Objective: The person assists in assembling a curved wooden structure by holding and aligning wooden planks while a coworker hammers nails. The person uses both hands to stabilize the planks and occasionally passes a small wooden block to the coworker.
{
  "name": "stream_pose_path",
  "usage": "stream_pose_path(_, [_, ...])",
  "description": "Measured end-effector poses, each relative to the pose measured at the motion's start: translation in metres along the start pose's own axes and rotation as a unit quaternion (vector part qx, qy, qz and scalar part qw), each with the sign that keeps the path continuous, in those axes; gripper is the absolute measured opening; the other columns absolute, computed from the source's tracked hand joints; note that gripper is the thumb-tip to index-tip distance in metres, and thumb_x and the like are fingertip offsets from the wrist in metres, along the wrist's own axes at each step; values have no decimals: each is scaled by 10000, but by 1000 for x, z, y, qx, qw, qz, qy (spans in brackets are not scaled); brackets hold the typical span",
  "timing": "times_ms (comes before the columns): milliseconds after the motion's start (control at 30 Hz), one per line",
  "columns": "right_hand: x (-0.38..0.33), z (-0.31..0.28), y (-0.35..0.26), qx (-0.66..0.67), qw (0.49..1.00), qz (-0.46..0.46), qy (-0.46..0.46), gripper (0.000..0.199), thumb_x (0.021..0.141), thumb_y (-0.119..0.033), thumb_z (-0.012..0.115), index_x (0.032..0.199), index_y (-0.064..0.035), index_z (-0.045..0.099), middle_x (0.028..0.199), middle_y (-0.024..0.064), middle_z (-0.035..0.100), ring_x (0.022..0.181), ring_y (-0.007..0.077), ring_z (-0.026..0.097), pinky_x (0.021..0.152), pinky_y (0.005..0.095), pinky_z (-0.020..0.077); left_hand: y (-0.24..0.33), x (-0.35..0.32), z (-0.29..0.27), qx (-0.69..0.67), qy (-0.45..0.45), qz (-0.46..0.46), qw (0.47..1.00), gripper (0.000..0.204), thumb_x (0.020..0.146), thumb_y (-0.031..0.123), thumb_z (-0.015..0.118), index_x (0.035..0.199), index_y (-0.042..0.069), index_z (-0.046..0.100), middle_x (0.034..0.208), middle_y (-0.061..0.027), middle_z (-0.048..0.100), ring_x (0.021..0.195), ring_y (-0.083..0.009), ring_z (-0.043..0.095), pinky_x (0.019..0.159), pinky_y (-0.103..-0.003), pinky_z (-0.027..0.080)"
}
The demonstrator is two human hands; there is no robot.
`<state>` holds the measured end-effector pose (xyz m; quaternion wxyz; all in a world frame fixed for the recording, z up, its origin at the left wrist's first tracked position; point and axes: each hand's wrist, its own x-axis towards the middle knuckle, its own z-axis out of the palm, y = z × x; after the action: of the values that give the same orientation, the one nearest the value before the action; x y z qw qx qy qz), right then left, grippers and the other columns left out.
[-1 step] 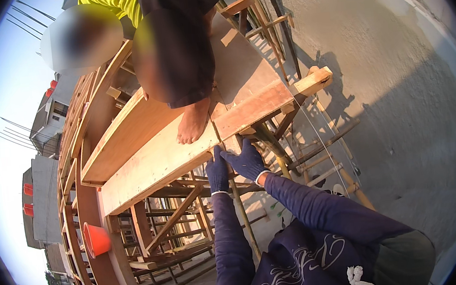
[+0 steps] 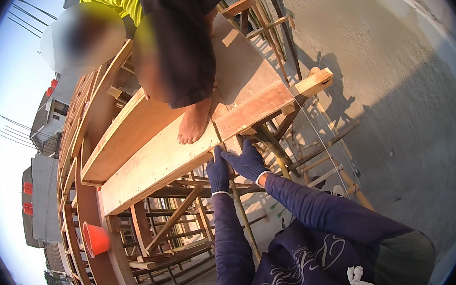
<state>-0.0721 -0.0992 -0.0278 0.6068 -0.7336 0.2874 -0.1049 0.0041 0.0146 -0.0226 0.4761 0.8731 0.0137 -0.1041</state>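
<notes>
Gloved fingers [image 2: 218,153] touch the board [image 2: 153,163], grip unclear; the foot [image 2: 193,125] just beyond them could, if shifted, pinch them.

Honestly, nothing I can actually read here. Closest thing is the loopy white script-style print [image 2: 304,262] on the dark navy sweatshirt [image 2: 324,229] the camera wearer has on, to the left of the knotted white drawstring [image 2: 355,277]. Super swirly, so I can't tell if it's letters or just decoration.
</notes>
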Motion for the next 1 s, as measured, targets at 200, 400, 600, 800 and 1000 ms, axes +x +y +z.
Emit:
stream_pose_path(200, [7,4,1,-11,1000,-13,11,867,813,-551,799,1255,125,484,1128,386,654,1061,502,676,907,513,549,-7,12,4,-14,1,14,1000,689,992,562,590,1136,-100,716,1026,-299,734,960,-338,706,890,-415,511])
stream_pose_path(400, [4,1,-5,17,1000,-11,16,883,805,-556,809,1267,128,496,1141,347,670,1083,459,681,920,483,540,-6,11,4,9,5,25,1000,657,986,555,587,1104,-77,725,1036,-332,720,1011,-401,710,912,-447,507])
stream_pose_path(600, [4,4,-3,43,997,-50,36,791,813,-511,822,1190,117,522,1070,315,706,1008,429,714,858,460,558,14,-5,1,25,21,31,999,683,985,581,573,1113,-71,730,1076,-344,712,1060,-437,698,935,-458,506])
stream_pose_path(800, [13,12,7,40,998,-46,27,808,811,-509,825,1216,118,516,1157,328,672,1087,419,686,923,457,532,3,4,2,10,18,25,999,725,969,607,583,1121,-88,726,1082,-343,715,1064,-442,698,942,-460,504])
stream_pose_path(1000, [16,12,12,42,998,-44,14,844,814,-508,822,1265,127,499,1193,318,666,1126,416,672,962,444,519,10,-3,0,3,8,15,1000,761,958,627,585,1103,-106,728,1074,-357,710,1061,-456,696,950,-457,502])
